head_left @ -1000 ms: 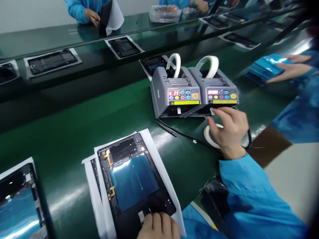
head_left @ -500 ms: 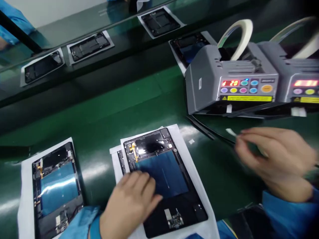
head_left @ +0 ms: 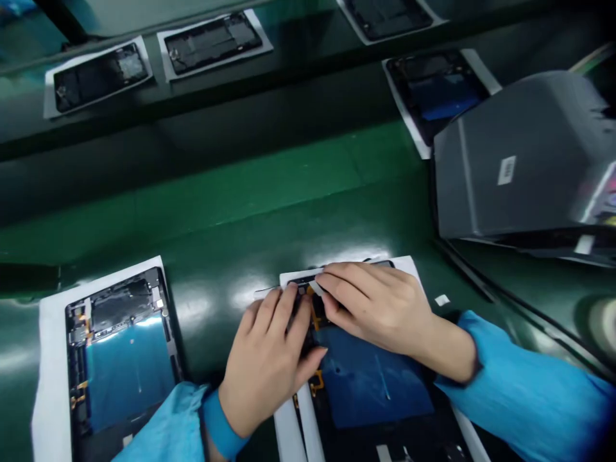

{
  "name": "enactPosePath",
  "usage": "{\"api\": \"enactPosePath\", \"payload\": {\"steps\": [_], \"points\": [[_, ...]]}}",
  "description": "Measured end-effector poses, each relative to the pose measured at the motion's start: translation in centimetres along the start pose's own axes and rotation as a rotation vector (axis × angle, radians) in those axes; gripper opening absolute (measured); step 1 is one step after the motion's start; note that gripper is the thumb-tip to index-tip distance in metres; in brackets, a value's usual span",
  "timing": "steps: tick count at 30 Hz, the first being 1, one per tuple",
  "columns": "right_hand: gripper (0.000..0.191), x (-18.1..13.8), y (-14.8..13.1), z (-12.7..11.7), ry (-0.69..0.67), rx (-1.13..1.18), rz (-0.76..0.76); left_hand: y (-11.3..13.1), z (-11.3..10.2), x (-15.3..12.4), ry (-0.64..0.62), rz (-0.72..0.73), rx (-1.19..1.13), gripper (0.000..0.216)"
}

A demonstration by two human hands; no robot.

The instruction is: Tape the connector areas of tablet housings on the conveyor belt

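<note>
In front of me an opened tablet (head_left: 380, 378) lies on white sheeting, with a blue battery area, orange flex cables and dark boards showing. My right hand (head_left: 378, 305) is over its top edge, thumb and fingers pinched on a short strip of white tape (head_left: 316, 288) near the upper left corner. Over the tablet's left edge lies my left hand (head_left: 274, 359), fingers stretched out and thumb apart, its fingertips beside the tape. The hands cover much of the tablet's upper part. A second sheet and device edge peek out beneath it.
Another opened tablet (head_left: 128, 366) lies on white sheeting at the left. A grey tape dispenser (head_left: 520, 160) stands at right, with a black cable (head_left: 524, 311) in front. A tape scrap (head_left: 441, 299) is on the green bench. Several device shells (head_left: 212, 43) lie along the back.
My right hand has brought the tape strip from beside the dispenser to the tablet's top edge. My left hand has moved up toward that corner. The view has shifted left.
</note>
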State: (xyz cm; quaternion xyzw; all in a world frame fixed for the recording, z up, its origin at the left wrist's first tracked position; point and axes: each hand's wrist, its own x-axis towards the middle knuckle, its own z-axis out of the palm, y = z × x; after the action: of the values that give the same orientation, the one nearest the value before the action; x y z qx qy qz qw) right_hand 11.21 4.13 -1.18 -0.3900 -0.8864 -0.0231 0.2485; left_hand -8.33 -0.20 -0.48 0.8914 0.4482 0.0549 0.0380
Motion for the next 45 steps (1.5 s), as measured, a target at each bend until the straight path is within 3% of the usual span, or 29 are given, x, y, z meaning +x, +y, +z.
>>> {"api": "enactPosePath", "payload": {"steps": [13, 23, 35, 38, 41, 43, 45], "points": [[0.011, 0.3, -0.1, 1.1, -0.076, -0.017, -0.048, 0.0, 0.7, -0.3, -0.005, -0.012, -0.074, 0.048], [0.021, 0.4, -0.5, 0.8, -0.167, -0.053, -0.143, 0.1, 0.5, -0.3, -0.021, -0.040, -0.089, 0.047], [0.031, -0.9, -2.0, 0.9, -0.195, -0.066, -0.190, 0.1, 0.0, -0.5, -0.044, -0.095, -0.094, 0.065], [0.034, -2.6, -3.0, -0.4, -0.200, -0.023, -0.127, 0.3, -0.3, 0.0, -0.082, -0.088, -0.078, 0.066], [0.028, -5.5, -2.5, -3.3, -0.161, 0.060, -0.050, 0.5, -0.7, 0.5, -0.085, -0.080, -0.008, 0.061], [0.023, -8.1, -0.8, -5.6, -0.050, 0.024, 0.035, 0.4, -0.6, 1.0, -0.066, -0.083, 0.067, 0.055], [0.023, -11.1, 1.9, -7.8, 0.103, -0.156, 0.177, 0.1, -0.4, 1.6, -0.037, -0.051, 0.127, 0.052]]}}
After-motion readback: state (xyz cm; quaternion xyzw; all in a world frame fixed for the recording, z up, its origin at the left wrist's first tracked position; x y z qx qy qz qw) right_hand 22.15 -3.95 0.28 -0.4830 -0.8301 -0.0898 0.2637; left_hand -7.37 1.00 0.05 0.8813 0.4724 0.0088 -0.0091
